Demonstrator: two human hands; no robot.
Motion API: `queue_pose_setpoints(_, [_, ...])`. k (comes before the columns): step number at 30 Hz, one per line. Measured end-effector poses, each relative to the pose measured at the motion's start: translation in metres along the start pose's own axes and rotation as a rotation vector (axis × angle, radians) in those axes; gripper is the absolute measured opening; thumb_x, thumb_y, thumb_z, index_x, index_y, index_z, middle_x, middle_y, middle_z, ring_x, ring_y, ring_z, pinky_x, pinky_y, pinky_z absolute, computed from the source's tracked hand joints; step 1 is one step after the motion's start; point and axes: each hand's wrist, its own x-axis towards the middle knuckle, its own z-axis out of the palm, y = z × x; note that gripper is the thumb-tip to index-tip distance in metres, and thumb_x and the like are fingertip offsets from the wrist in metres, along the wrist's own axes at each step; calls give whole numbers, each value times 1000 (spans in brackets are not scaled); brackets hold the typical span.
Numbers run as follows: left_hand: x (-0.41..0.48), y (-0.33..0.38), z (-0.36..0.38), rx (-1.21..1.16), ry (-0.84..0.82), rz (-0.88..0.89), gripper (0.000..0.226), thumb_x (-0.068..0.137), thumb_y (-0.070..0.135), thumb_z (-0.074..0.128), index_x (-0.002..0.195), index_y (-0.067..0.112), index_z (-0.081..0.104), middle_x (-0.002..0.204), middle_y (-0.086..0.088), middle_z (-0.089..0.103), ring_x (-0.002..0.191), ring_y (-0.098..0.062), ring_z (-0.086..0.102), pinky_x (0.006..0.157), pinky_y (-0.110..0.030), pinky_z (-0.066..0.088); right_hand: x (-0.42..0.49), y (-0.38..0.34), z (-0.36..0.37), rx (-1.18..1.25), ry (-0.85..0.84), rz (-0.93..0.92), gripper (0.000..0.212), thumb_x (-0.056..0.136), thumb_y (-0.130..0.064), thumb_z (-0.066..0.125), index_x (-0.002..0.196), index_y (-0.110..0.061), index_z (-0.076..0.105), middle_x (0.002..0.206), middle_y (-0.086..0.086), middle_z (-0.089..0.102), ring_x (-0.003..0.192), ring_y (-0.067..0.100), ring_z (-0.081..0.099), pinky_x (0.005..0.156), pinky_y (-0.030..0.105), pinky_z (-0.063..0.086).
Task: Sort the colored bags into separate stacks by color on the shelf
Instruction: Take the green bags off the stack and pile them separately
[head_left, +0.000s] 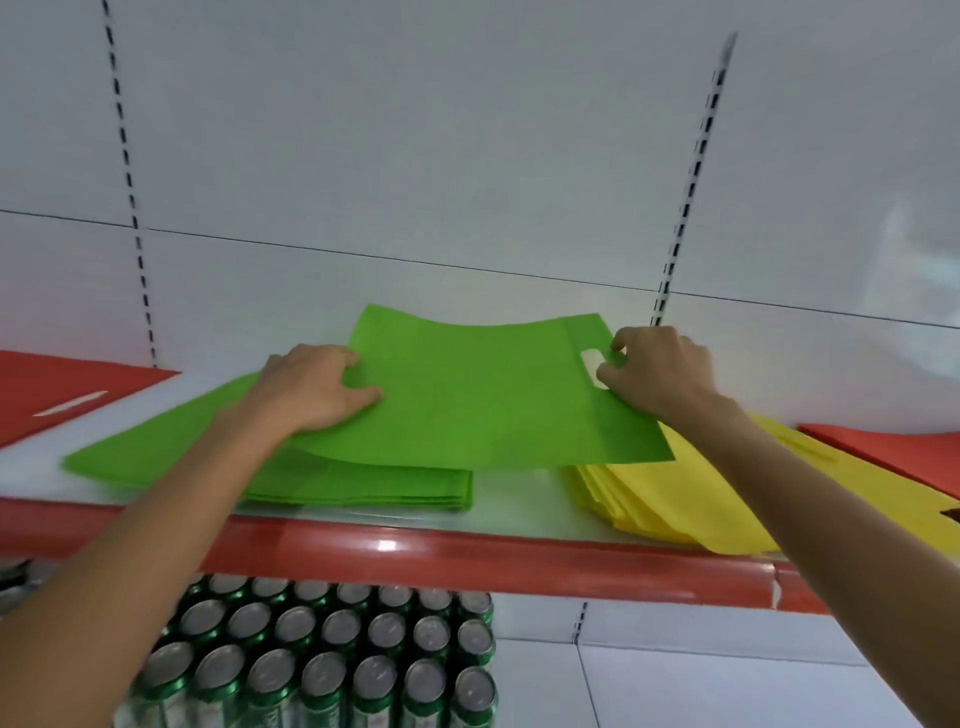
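Though labels seemingly illegible, cans (332, 660); bag (467, 395) in hands (317, 387) (660, 371).

- White shelf with red front lip (467, 561).
- Stack of flat green fabric bags (363, 486) beneath the left hand (311, 387).
- Stack of flat yellow fabric bags (675, 501) below the right hand (660, 374).
- Flat red fabric bag (62, 395) beyond the left hand; second red bag (893, 452) beyond the right.

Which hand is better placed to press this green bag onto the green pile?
Probably the left hand: it sits over the green pile, while the right hand pinches the green bag near the yellow pile.
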Motion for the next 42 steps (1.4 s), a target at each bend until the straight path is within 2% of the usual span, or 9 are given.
queue_pose_setpoints(8, [2, -132, -24, 101, -65, 54, 60, 87, 52, 51, 136, 18, 44, 141, -6, 46, 129, -27, 42, 103, -38, 34, -17, -136, 35, 80, -43, 67, 35, 89, -36, 54, 114, -11, 61, 108, 13, 62, 97, 32, 59, 71, 31, 37])
queue_pose_setpoints(11, [1, -162, -26, 105, -98, 70, 61, 86, 54, 51, 134, 16, 46, 140, -6, 47, 128, -27, 43, 102, -37, 38, -19, -169, 40, 63, -47, 77, 35, 90, -35, 53, 115, -12, 60, 112, 13, 61, 102, 33, 58, 74, 32, 39])
queue_pose_setpoints(15, [-5, -185, -23, 92, -160, 83, 68, 83, 60, 51, 135, 16, 44, 144, -3, 43, 130, -25, 41, 102, -37, 35, -27, -197, 45, 43, -77, 85, 34, 89, -31, 53, 115, -12, 60, 114, 13, 61, 104, 33, 57, 79, 33, 42])
queue_pose_setpoints(20, [-5, -205, -15, 22, -244, 97, 68, 82, 62, 50, 129, 12, 48, 137, -6, 47, 124, -24, 46, 100, -37, 39, -37, -211, 52, 16, -121, 119, 33, 88, -29, 53, 115, -11, 60, 116, 13, 60, 104, 33, 57, 78, 33, 44])
queue_pose_setpoints(24, [-4, -211, -10, 15, -324, 115, 74, 87, 61, 42, 143, 14, 32, 147, -10, 35, 132, -25, 37, 107, -41, 34, -44, -212, 54, -11, -153, 141, 34, 91, -30, 52, 116, -9, 60, 114, 13, 61, 102, 32, 58, 74, 32, 43])
queue_pose_setpoints(28, [0, -211, -10, -9, -320, 145, 75, 86, 61, 44, 145, 16, 29, 148, -11, 32, 134, -26, 35, 108, -41, 33, -44, -209, 54, 1, -158, 174, 31, 90, -25, 53, 114, -8, 60, 114, 14, 61, 102, 32, 58, 75, 34, 46])
queue_pose_setpoints(33, [3, -204, -8, -30, -378, 143, 77, 86, 62, 43, 147, 20, 24, 152, -11, 25, 138, -27, 29, 110, -40, 30, -44, -200, 55, 35, -154, 209, 24, 88, -15, 52, 109, -4, 60, 109, 15, 60, 95, 32, 57, 69, 31, 44])
queue_pose_setpoints(37, [2, -201, -6, -20, -375, 126, 74, 85, 66, 40, 146, 25, 26, 152, -10, 27, 138, -26, 29, 110, -40, 30, -44, -193, 61, 58, -151, 198, 25, 88, -17, 54, 106, -2, 62, 109, 16, 62, 97, 32, 57, 67, 30, 42])
queue_pose_setpoints(42, [4, -190, -16, 72, -272, 135, 74, 87, 66, 32, 146, 21, 26, 151, -12, 28, 137, -27, 31, 110, -44, 29, -40, -184, 51, 74, -89, 178, 31, 91, -26, 53, 108, -4, 64, 113, 14, 62, 105, 32, 56, 75, 34, 44])
